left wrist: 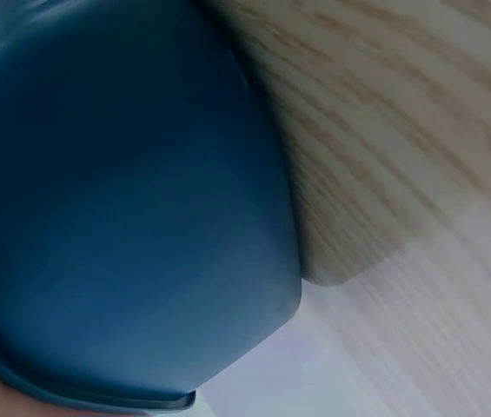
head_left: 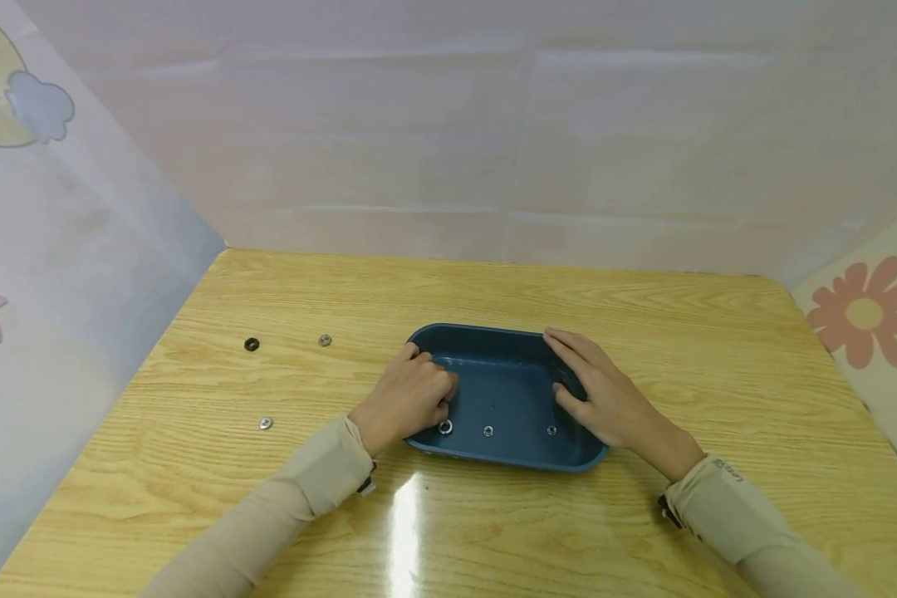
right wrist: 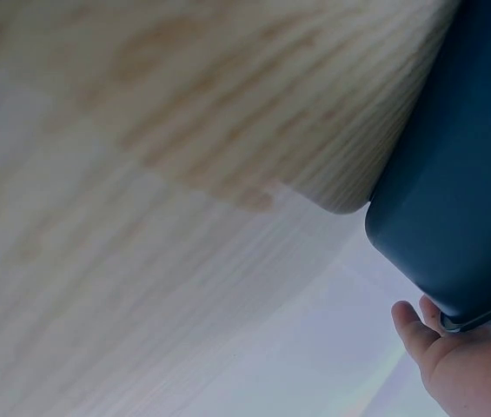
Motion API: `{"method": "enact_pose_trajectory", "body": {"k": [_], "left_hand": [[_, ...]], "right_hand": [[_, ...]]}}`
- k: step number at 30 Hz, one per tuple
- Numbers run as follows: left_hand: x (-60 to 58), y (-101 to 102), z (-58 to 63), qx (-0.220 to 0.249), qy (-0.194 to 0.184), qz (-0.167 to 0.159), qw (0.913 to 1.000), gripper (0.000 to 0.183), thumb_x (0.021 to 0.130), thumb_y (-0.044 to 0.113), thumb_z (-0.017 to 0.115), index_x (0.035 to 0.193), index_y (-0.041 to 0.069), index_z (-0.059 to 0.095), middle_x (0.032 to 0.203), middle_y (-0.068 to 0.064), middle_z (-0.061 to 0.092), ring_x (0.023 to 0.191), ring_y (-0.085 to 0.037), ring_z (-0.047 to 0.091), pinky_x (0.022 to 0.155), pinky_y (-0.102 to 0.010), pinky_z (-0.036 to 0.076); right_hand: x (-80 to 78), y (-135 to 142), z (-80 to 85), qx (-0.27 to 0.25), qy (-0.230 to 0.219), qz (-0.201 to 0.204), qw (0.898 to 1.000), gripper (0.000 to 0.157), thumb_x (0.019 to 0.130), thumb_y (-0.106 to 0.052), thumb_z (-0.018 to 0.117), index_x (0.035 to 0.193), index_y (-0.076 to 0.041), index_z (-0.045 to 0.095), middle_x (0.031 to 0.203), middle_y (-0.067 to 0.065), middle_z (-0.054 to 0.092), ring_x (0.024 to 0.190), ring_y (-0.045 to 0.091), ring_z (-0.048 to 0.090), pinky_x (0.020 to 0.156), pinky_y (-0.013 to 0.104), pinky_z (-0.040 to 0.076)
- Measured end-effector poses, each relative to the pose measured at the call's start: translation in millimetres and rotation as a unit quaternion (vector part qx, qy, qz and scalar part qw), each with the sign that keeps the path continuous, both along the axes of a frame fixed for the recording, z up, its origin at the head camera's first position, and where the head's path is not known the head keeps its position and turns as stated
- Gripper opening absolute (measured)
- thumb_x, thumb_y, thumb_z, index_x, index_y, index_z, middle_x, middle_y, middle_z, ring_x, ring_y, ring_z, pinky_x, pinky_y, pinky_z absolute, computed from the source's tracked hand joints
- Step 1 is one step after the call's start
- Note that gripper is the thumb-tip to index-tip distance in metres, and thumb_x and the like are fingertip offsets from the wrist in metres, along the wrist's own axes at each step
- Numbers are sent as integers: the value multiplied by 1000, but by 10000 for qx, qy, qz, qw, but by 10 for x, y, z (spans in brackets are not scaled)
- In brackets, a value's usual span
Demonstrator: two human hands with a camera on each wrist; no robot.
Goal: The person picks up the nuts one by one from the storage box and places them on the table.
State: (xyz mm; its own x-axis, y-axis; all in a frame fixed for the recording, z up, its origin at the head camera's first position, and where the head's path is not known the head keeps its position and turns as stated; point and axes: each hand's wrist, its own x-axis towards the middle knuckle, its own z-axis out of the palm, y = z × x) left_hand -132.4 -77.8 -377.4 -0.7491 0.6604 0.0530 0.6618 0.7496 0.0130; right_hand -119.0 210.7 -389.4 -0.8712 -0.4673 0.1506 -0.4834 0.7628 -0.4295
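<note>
A dark blue plastic tray (head_left: pixel 493 390) lies between my hands in the head view. Its left rim is gripped by my left hand (head_left: pixel 411 394), fingers curled over into the tray. On the opposite side my right hand (head_left: pixel 605 399) holds the right rim, thumb inside and longer fingers stretched along toward the far corner. Three metal nuts sit inside near the front wall: a larger one (head_left: pixel 445 427) by my left hand, a smaller one (head_left: pixel 488 431) in the middle and another (head_left: pixel 551 430) to the right. Both wrist views mostly show the tray's outer wall (left wrist: pixel 141 243).
Left of the tray on the wood-grain table (head_left: pixel 718 365) lie a black nut (head_left: pixel 252 344), a silver nut (head_left: pixel 325 340) and, closer to me, a small silver nut-like piece (head_left: pixel 266 423). A pale wall covering (head_left: pixel 456 149) rises behind the table's far edge.
</note>
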Motion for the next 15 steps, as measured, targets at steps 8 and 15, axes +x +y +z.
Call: {"method": "enact_pose_trajectory", "body": {"k": [8, 15], "left_hand": [[-15, -26, -7, 473, -117, -119, 9987, 20, 86, 12, 70, 71, 21, 59, 57, 9, 53, 57, -8, 44, 73, -31, 33], [-18, -30, -14, 589, 36, -275, 9979, 11, 88, 13, 70, 84, 22, 76, 72, 7, 72, 63, -11, 56, 73, -31, 39]], "right_hand": [[-2, -1, -1, -24, 13, 11, 10000, 69, 94, -9, 62, 155, -3, 29, 161, 15, 27, 146, 38, 28, 111, 59, 33], [-3, -4, -3, -26, -20, 4, 10000, 69, 95, -9, 62, 155, -2, 29, 161, 15, 27, 147, 38, 28, 112, 59, 32]]}}
